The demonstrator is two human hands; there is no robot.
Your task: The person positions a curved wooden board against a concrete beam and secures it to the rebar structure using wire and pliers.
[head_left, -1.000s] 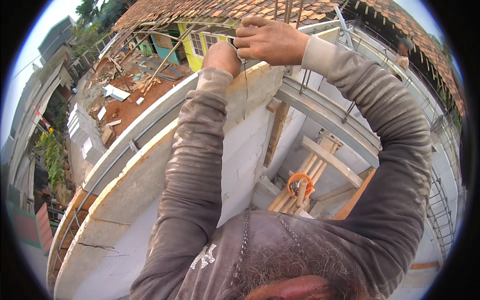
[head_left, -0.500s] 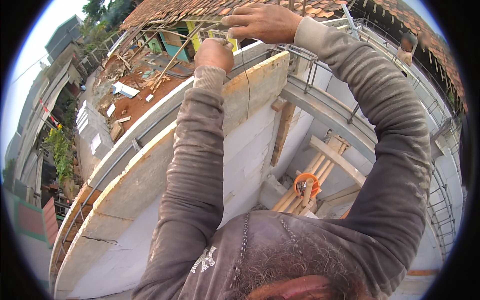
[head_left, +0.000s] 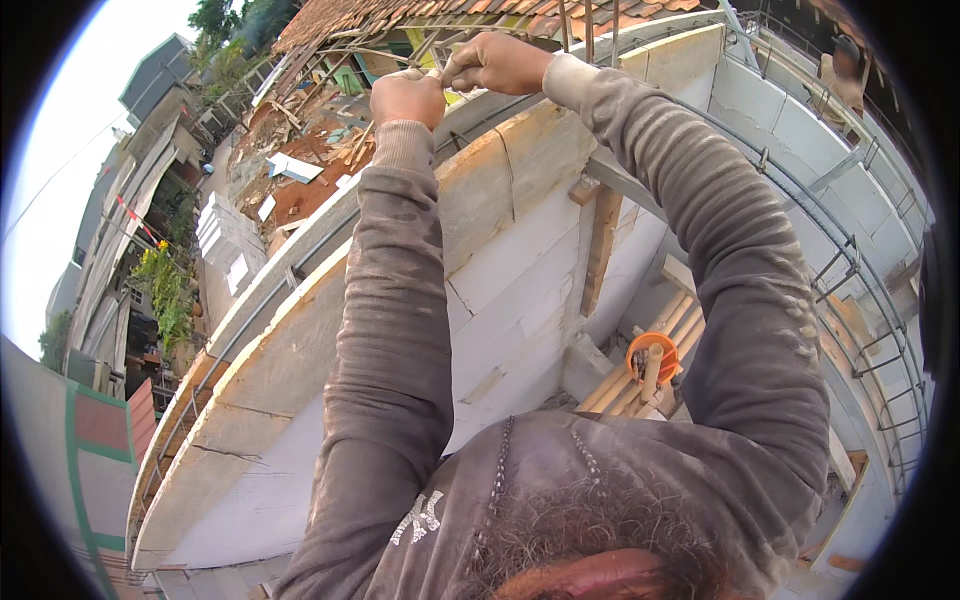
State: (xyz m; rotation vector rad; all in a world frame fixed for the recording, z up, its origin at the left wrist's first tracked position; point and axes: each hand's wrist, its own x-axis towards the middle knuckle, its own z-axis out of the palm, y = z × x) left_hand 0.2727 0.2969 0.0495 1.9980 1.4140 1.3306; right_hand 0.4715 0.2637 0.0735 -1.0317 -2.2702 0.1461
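Note:
Both arms reach up and away from me, over the top edge of a wall with a pale board point(head_left: 545, 150) along it. My left hand point(head_left: 408, 98) is a closed fist, knuckles up. My right hand point(head_left: 500, 63) pinches with its fingertips right beside the left fist, the two almost touching. What lies between the fingers is too small to make out. Below the hands a thin dark line point(head_left: 509, 175) runs down the board; I cannot tell whether it is wire or a crack. Steel reinforcing bars point(head_left: 300, 268) lie along the wall top behind the board.
An orange bucket point(head_left: 652, 357) stands low inside the walls among bamboo poles point(head_left: 612, 388). A wooden prop point(head_left: 602, 250) leans against the inner wall. A curved rebar cage point(head_left: 850, 255) runs along the right. Another person point(head_left: 842, 78) is at the far right. White blocks point(head_left: 228, 240) are stacked outside.
My right hand has come down and left, from outstretched fingers to a pinch beside the left fist. The left hand has shifted slightly left. The view has turned a little.

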